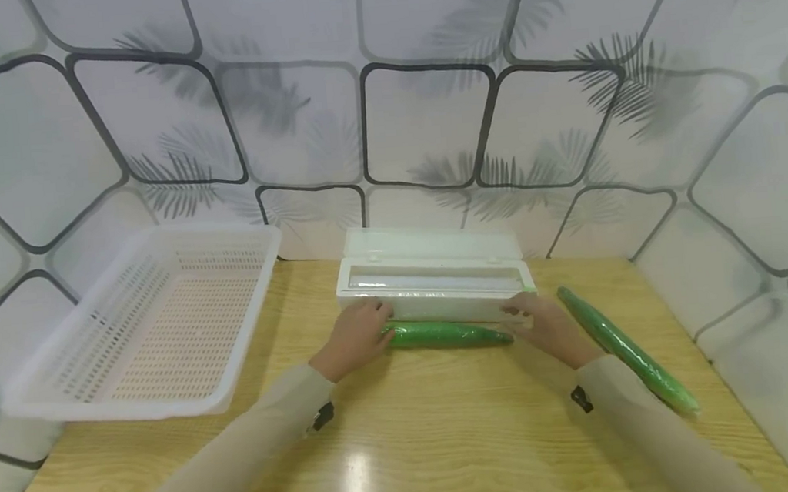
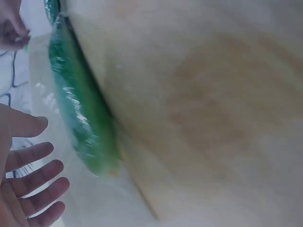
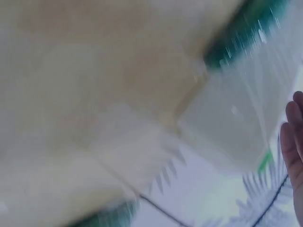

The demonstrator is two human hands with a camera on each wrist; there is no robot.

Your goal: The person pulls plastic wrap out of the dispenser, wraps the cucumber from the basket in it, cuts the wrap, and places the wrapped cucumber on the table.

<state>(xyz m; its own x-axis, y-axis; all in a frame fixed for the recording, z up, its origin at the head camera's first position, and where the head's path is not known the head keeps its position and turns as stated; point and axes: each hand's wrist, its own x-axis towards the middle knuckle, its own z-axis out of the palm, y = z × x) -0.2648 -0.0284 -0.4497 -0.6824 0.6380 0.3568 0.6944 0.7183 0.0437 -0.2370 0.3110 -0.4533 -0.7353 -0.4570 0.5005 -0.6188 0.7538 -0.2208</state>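
A green cucumber (image 1: 446,334) in shiny clear film lies along the front of a white cling film dispenser box (image 1: 433,306). The box lid (image 1: 432,243) is raised, and a film roll (image 1: 431,280) shows inside. My left hand (image 1: 354,336) is beside the cucumber's left end; in the left wrist view its fingers (image 2: 40,177) are spread and hold nothing. At the box's right front corner is my right hand (image 1: 548,328), near the cucumber's tapered end. Its fingers (image 3: 289,135) look fairly straight in the right wrist view, partly cut off by the frame edge.
Another film-wrapped cucumber (image 1: 627,347) lies slanted on the right of the wooden table (image 1: 408,430). A white plastic basket (image 1: 246,327) with a slotted bottom stands at the left. Patterned walls (image 1: 426,120) close off the back and both sides.
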